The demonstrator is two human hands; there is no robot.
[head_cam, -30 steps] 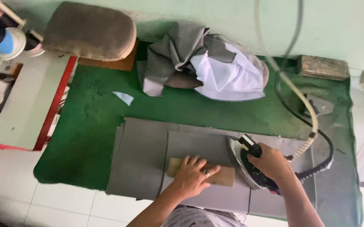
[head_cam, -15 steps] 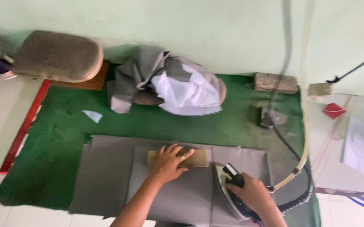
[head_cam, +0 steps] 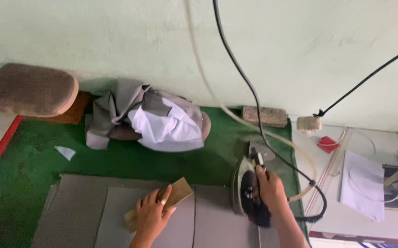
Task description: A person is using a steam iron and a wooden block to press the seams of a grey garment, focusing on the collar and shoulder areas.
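Pressing is in hand — the left hand (head_cam: 150,216) lies flat, fingers spread on a wooden block (head_cam: 162,202) atop grey cloth (head_cam: 84,206) near the bench's front. The right hand (head_cam: 268,188), fingers clamped round the iron (head_cam: 247,188), tips it upright at the right; lowering it flat calls for care.

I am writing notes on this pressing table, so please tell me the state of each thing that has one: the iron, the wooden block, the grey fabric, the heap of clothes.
Iron: tipped up on its edge, gripped by the right hand.
Wooden block: lying on the fabric, under the left hand.
Grey fabric: spread flat.
Heap of clothes: crumpled, unfolded.
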